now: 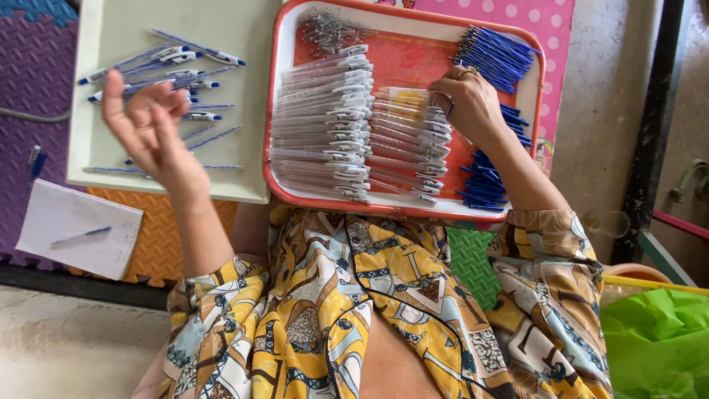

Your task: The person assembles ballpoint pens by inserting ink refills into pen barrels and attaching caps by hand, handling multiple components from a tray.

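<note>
My left hand (151,129) hovers palm up over a pale tray (96,166) that holds several finished blue-and-white pens (173,59); its fingers are apart and it holds nothing. My right hand (465,100) reaches into a red-rimmed tray (272,148), fingers pinched on a thin blue pen refill (449,109) beside two rows of clear pen barrels with white clips (325,125). Piles of blue refills (495,52) lie at the tray's far right, more of them under my wrist (484,185). A heap of small metal springs (325,29) sits in the top left corner.
A white notepad (77,229) with a pen on it lies on the colourful foam floor mats at the left. A green plastic bag (657,340) sits at the lower right. A dark metal frame (653,125) stands to the right.
</note>
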